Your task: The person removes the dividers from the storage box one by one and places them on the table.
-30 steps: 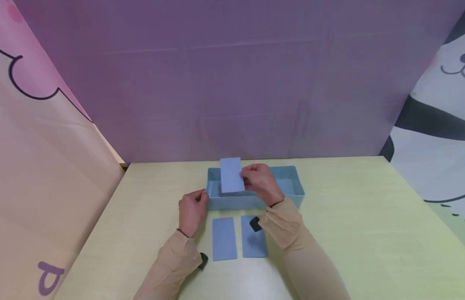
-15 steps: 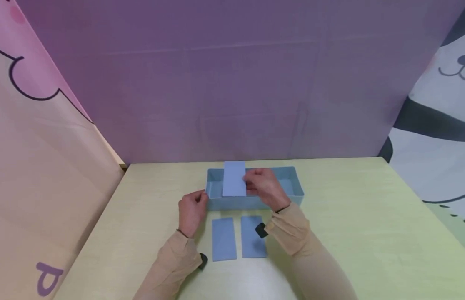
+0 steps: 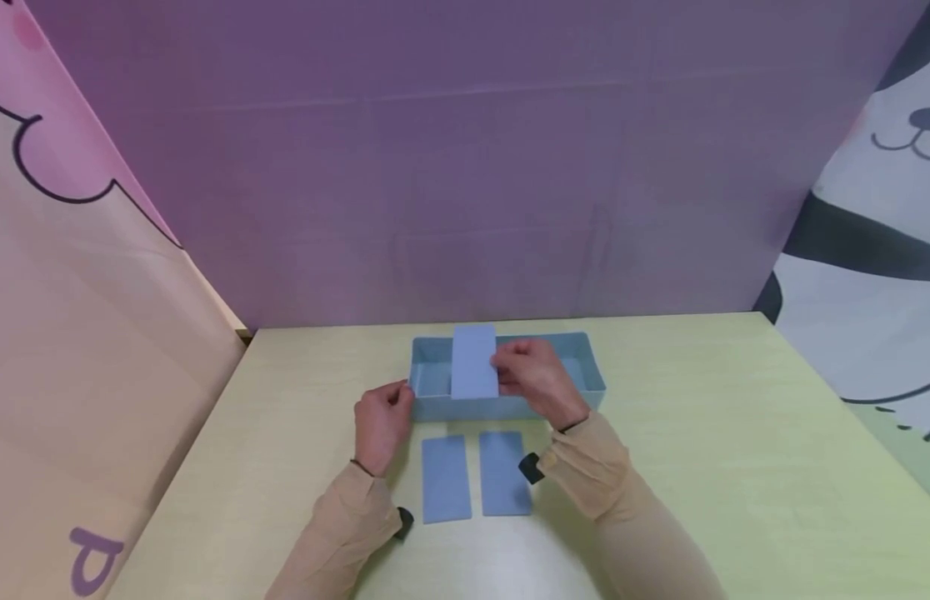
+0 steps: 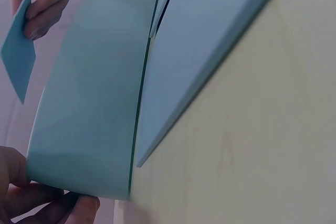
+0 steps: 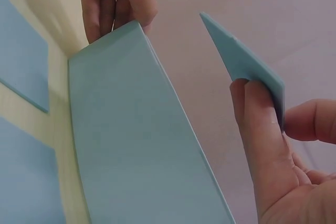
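My right hand [image 3: 540,379] pinches a thin blue rectangular panel [image 3: 474,362] by its right edge, thumb on one face and fingers on the other. The panel is held above the long, open-topped blue box [image 3: 472,408], over the middle-left of its opening. In the right wrist view the panel [image 5: 239,56] is apart from the box wall [image 5: 131,129]. At the box's left end, my left hand [image 3: 382,425] grips the corner; its fingers [image 4: 84,208] lie against the end wall. My right hand hides part of the box's inside.
Two similar blue panels, a left one [image 3: 446,479] and a right one [image 3: 502,475], lie flat side by side in front of the box. The pale wooden table [image 3: 735,467] extends to both sides. A purple backdrop [image 3: 450,192] stands behind it.
My right hand has carried the panel to the right and slightly toward me, straightening it a little. The left hand stays on the box's corner. The flat panels lie as before.
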Demonstrator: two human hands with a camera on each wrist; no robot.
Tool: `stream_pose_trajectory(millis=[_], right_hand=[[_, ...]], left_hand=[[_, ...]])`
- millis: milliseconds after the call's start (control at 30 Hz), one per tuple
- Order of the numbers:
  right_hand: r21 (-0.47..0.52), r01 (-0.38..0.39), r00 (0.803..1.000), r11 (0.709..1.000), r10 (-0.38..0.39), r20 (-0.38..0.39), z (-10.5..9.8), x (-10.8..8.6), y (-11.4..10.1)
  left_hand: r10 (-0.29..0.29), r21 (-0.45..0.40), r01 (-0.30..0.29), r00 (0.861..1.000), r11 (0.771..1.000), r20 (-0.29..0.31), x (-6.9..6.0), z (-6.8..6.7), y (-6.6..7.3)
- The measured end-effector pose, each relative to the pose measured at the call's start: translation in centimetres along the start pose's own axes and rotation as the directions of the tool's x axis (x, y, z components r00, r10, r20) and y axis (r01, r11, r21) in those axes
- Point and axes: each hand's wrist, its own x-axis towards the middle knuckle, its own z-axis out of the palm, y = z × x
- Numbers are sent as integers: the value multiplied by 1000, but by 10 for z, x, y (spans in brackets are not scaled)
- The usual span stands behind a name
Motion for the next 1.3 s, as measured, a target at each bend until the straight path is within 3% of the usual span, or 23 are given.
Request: stream_pose_trajectory(millis=[533,1300], right_hand=[[-38,7,1000,999,-7,-9,-10,-9,4],[-153,-6,999,988,-3,-53,-27,-28,12]], left_hand=[[-5,-12,5,1000,1000,24,1,-1,-1],[22,-26,-22,1000,999,3,2,-2,-3]])
